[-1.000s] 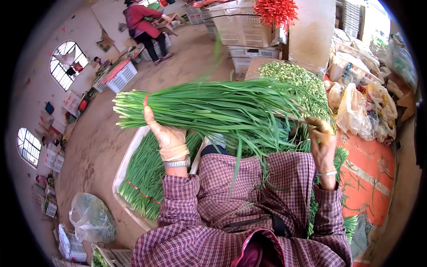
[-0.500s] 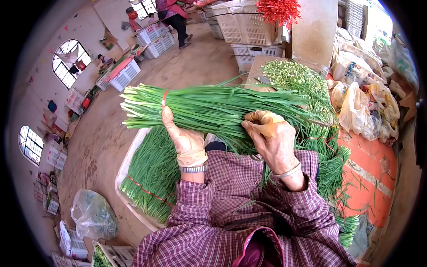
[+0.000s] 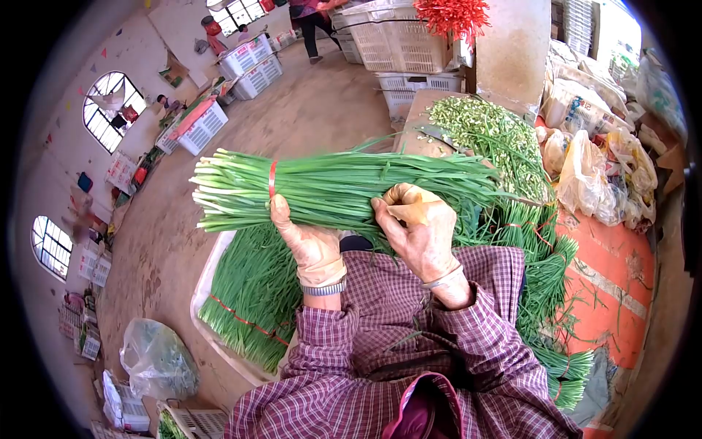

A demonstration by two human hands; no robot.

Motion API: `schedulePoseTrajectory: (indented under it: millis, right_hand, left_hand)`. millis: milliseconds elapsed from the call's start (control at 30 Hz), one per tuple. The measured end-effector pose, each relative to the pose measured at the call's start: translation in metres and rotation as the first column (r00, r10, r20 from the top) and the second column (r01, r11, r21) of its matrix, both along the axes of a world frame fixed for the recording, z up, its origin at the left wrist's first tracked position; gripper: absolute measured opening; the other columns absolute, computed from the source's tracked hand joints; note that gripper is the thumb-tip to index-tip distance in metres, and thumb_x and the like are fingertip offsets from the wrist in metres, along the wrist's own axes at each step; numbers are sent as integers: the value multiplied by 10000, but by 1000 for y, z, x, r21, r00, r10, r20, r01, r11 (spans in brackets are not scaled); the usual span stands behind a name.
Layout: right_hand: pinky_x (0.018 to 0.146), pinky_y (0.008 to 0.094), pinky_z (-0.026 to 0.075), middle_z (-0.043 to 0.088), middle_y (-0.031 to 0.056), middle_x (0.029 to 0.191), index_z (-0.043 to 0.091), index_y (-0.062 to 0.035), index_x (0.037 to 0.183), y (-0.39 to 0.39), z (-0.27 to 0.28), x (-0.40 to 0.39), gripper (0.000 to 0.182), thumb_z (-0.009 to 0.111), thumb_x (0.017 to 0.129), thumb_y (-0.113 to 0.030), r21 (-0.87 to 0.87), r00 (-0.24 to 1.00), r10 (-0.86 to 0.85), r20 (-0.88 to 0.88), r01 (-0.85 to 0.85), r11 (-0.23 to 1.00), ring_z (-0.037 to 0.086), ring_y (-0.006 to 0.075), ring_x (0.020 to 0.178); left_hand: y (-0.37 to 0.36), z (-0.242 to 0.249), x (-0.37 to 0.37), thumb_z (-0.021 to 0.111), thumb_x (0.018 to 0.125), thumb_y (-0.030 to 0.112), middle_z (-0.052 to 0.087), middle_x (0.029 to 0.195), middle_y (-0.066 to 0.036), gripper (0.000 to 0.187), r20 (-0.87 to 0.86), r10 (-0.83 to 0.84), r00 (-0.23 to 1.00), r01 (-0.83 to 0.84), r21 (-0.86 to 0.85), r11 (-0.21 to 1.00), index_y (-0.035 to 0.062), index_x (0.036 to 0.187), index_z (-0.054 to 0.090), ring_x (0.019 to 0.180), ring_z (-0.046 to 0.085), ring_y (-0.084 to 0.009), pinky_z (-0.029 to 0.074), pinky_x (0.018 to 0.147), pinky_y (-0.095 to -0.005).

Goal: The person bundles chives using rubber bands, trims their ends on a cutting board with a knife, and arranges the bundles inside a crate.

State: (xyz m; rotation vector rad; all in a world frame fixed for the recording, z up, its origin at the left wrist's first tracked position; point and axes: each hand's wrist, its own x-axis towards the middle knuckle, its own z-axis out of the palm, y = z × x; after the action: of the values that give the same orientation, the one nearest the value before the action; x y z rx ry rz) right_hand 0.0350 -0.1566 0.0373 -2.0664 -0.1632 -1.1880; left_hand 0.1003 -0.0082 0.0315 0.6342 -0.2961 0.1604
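A bunch of garlic chives (image 3: 351, 183) lies sideways in front of me, pale cut ends to the left and green leaves to the right. Round its stem end runs a red band (image 3: 273, 179). My left hand (image 3: 311, 245) supports the bunch from below, thumb up by the band; its other fingers are hidden behind. At the bunch's lower edge, my right hand (image 3: 420, 227) has thumb and forefinger pinched on leaves. Both hands have thin, pale glove pieces. Below, more banded chives (image 3: 252, 293) fill a white crate (image 3: 207, 274) beside my lap.
On the right, cut trimmings (image 3: 486, 128) are heaped on a board with a knife (image 3: 436, 135). More chive bunches (image 3: 545, 271) lie on an orange surface (image 3: 610, 293). Plastic bags (image 3: 592, 179) and stacked crates (image 3: 402, 40) stand beyond. A person (image 3: 314, 25) is at the back.
My right hand has moved left along the bunch, still pinching. The bunch and my left hand sit slightly lower in view. The person at the back has shifted right.
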Motion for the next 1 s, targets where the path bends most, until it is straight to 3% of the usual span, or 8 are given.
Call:
schedulePoseTrajectory:
  millis: [267,467,567,633,700,800,867,1000]
  right_hand:
    - [625,289,517,714,86,888,705,20,723,-56,-20,-18,110,748,821,-3,310,992,-42,116,5,951,668,178,728]
    - [873,347,558,670,152,1203,668,62,789,-80,32,-48,145,729,893,-19,359,977,-193,86,150,921,678,264,1098]
    - [1031,469,470,611,202,1327,661,17,1144,-69,54,-30,414,809,819,-192,-315,985,48,167,8,949,591,363,1226]
    - [1088,427,437,574,174,1386,643,-7,1213,-34,57,-15,493,820,796,-202,-257,945,328,16,-313,914,521,339,1303]
    - [1086,354,460,542,144,1434,608,-17,1252,6,36,-3,538,821,786,-184,184,695,687,-210,-663,726,505,304,1335]
    - [930,343,555,612,169,1339,520,-55,1408,42,-24,1,715,815,770,-186,-24,683,698,-215,-719,695,648,339,1128]
    - [695,408,568,698,142,1121,575,-96,1344,58,-65,-17,581,766,802,-181,62,643,680,-354,-709,703,701,323,880]
    - [642,432,565,733,89,929,666,-131,1119,51,-131,-35,236,667,906,-233,-100,507,454,-733,-741,664,710,301,774]
  left_hand:
    - [12,-1,9,723,855,547,555,1379,-111,813,50,114,992,-111,-45,993,117,1487,446,1257,548,-296,457,1104,-500]
    - [22,3,4,678,826,686,483,1471,-148,993,202,38,979,-44,23,999,156,1584,319,1379,460,-316,390,1171,-515]
    - [26,4,7,654,830,711,503,1453,-156,1011,262,-23,965,7,61,998,164,1598,287,1378,458,-323,389,1170,-519]
    - [33,16,-1,647,831,720,516,1437,-156,1022,263,-48,964,15,126,992,162,1602,274,1376,459,-327,387,1171,-515]
    - [51,40,-10,637,837,732,571,1371,-146,1055,266,-83,960,20,232,972,126,1607,245,1326,512,-314,430,1141,-487]
    - [117,72,0,663,821,708,607,1277,-202,1055,299,-144,943,7,415,910,45,1562,312,1160,634,-323,579,975,-470]
    - [159,100,0,680,823,672,617,1259,-209,1034,303,-80,950,-102,541,835,16,1544,335,1119,656,-308,598,936,-451]
    - [234,146,4,711,861,576,640,1242,-191,950,146,-24,989,-104,798,593,-8,1525,363,1075,683,-266,624,888,-385]
